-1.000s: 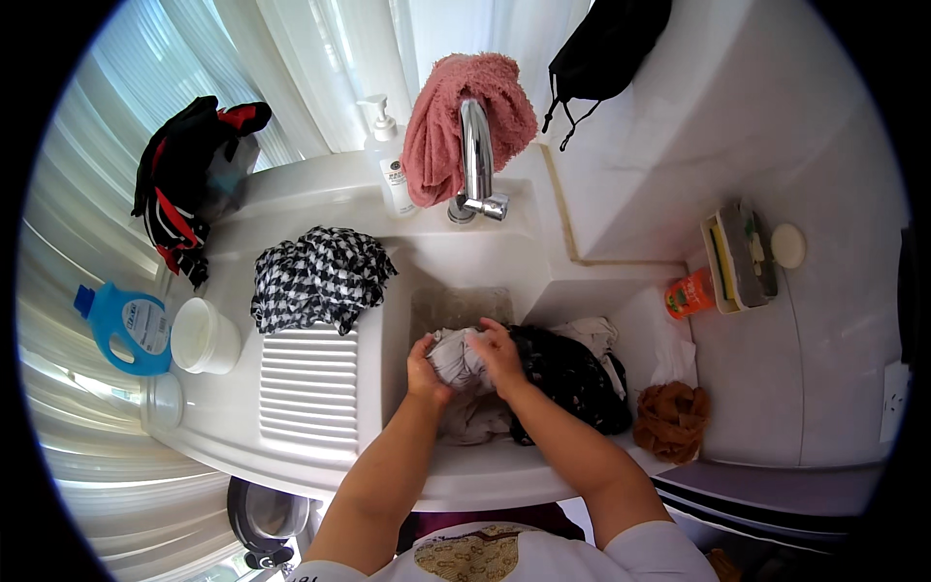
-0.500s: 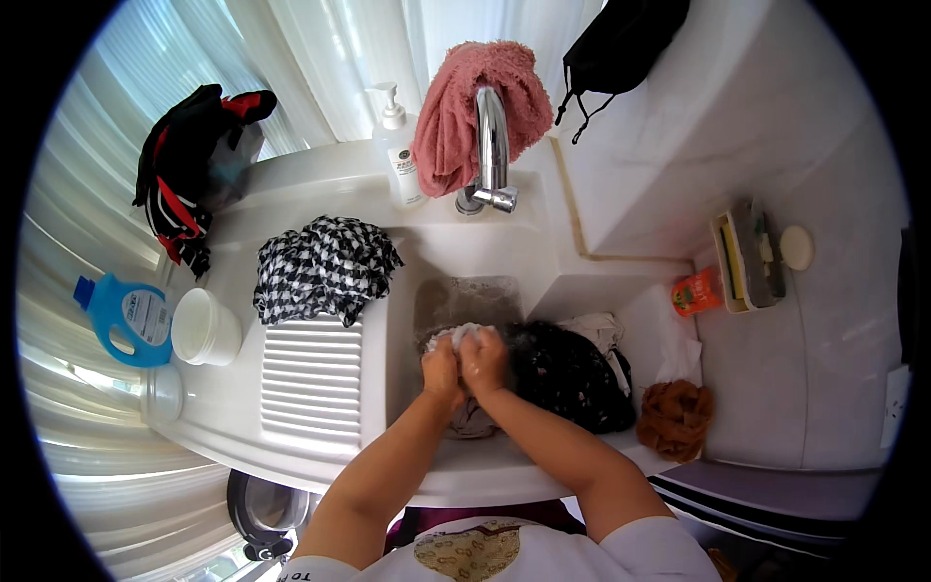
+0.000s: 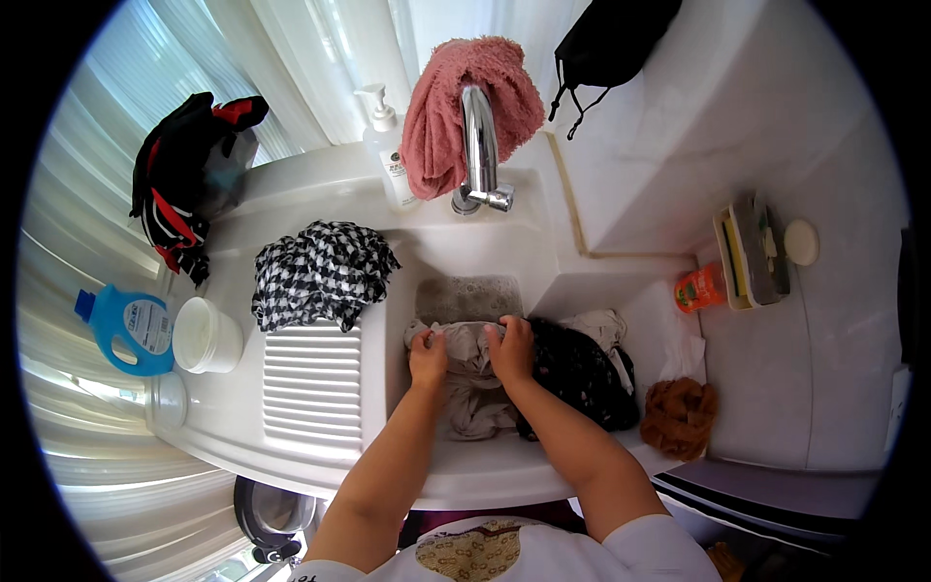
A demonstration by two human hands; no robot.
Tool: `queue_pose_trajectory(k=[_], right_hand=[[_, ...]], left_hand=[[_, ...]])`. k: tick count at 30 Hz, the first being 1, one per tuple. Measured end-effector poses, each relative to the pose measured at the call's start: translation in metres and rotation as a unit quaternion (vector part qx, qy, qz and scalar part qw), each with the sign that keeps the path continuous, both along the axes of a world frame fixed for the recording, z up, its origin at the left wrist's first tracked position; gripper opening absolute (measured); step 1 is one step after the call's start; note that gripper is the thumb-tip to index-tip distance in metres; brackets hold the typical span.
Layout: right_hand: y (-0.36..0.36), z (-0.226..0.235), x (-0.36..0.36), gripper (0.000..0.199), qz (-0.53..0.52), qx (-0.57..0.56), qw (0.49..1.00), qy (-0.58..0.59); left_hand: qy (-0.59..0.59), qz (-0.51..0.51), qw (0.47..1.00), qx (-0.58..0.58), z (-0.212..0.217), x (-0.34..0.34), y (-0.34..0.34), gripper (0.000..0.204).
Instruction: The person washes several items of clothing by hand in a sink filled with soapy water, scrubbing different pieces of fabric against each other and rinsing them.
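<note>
A wet, pale beige garment point(image 3: 466, 349) stretches between my hands over the sink basin point(image 3: 456, 254). My left hand point(image 3: 428, 359) grips its left part, and my right hand point(image 3: 511, 351) grips the right part, fingers closed on the cloth. Below, more of the pale cloth hangs bunched in the basin. Foamy water shows just beyond it. Close to the right of my right hand lies a black garment with small light specks point(image 3: 577, 378), draped over the basin's right side. Another whitish cloth point(image 3: 603, 328) sticks out behind it.
Left of the basin are a ribbed washboard point(image 3: 310, 388), a houndstooth cloth point(image 3: 325, 274), a white tub point(image 3: 207, 336) and a blue detergent jug point(image 3: 134, 328). A chrome faucet point(image 3: 480, 141) carrying a pink towel point(image 3: 436, 126) rises behind. A brown cloth point(image 3: 679, 417) lies at right.
My hands were pressed together on the bunched pale garment. They have moved apart, and the cloth is now spread between them. The view has shifted slightly.
</note>
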State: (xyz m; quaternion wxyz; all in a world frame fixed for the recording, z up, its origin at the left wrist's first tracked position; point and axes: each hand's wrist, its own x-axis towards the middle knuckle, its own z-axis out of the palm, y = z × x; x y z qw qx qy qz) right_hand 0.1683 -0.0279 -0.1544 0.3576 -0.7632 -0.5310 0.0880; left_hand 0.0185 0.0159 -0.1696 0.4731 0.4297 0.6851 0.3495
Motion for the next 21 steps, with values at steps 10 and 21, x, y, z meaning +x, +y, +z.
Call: queue_pose_trajectory(k=[10,21], right_hand=[[-0.006,0.061,-0.022,0.030,0.331,-0.183,0.883,0.277],[-0.009,0.060,-0.042,0.021,0.134,0.095,0.919,0.358]], left_hand=[[-0.494,0.057,0.827,-0.262,-0.025,-0.007,0.001,0.033],[-0.599,-0.011,0.792,-0.120,0.021,0.007,-0.001,0.022]])
